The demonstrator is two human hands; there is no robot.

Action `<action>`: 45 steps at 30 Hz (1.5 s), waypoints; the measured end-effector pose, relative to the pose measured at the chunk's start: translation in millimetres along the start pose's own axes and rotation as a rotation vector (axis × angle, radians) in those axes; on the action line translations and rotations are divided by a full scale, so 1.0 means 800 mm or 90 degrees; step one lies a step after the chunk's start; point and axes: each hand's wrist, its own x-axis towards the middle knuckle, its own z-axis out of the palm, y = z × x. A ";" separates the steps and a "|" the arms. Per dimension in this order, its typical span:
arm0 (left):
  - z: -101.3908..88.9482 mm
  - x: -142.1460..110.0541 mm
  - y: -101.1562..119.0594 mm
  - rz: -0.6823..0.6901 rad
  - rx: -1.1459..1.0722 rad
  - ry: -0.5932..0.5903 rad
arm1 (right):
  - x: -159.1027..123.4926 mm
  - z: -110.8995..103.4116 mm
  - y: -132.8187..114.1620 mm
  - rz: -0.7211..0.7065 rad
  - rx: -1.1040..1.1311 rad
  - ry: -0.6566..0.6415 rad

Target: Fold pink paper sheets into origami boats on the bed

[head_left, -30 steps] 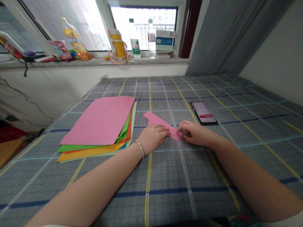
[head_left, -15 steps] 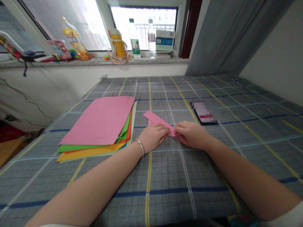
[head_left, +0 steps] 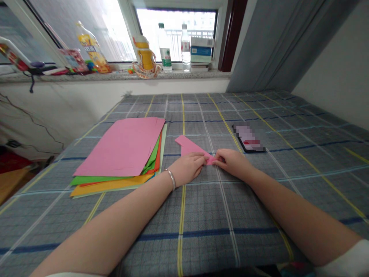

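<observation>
On the granite windowsill point(head_left: 115, 75) stand two transparent plastic bottles: a water bottle with a green label point(head_left: 165, 48), which seems to hold colourless liquid, and a bare-looking bottle beside it point(head_left: 186, 48), whose contents are hard to make out against the glare. Next to them sits a white and blue cardboard box point(head_left: 201, 49). Further left, a yellow-capped bottle point(head_left: 145, 55) stands in a loop of patterned ribbon, and a tilted plastic bottle with a yellow label point(head_left: 93, 48) leans by the window. Below, a grey plaid cover point(head_left: 219, 231) with yellow and blue lines spreads over the surface. On it lies a stack of coloured paper point(head_left: 121, 146), pink on top, with a smartphone point(head_left: 248, 137) off to the right. The folded pink paper strip point(head_left: 190, 147) lies between the stack and the phone. The left hand point(head_left: 187, 167), a metal bangle point(head_left: 171, 179) on its wrist, presses curled fingers on the strip, and the right hand point(head_left: 232, 162) pinches its near end. A grey curtain point(head_left: 273, 42) hangs at the right.
</observation>
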 end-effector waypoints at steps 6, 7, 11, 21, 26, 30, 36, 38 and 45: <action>-0.004 -0.002 -0.001 0.037 -0.008 -0.031 | 0.000 -0.002 -0.004 0.013 -0.034 -0.006; -0.004 -0.002 -0.001 0.046 -0.005 -0.038 | 0.001 -0.002 -0.004 0.012 -0.057 0.000; -0.007 -0.003 -0.003 0.057 0.021 -0.061 | 0.002 -0.001 -0.004 -0.008 -0.150 0.036; -0.012 -0.001 0.008 0.030 0.098 -0.096 | -0.003 0.018 0.016 -0.010 -0.126 0.091; -0.016 0.003 0.015 0.011 0.106 -0.117 | -0.003 0.023 0.024 0.011 -0.077 0.077; -0.015 0.003 0.013 0.018 0.105 -0.112 | 0.000 0.022 0.023 0.031 -0.033 0.043; -0.014 0.005 0.015 0.029 0.108 -0.106 | 0.003 0.020 0.010 0.086 -0.043 -0.009; -0.015 0.007 0.016 0.031 0.113 -0.103 | 0.004 0.019 0.008 0.097 -0.049 -0.028; -0.022 0.017 0.021 0.041 0.133 -0.104 | 0.007 0.023 0.016 0.095 -0.053 -0.037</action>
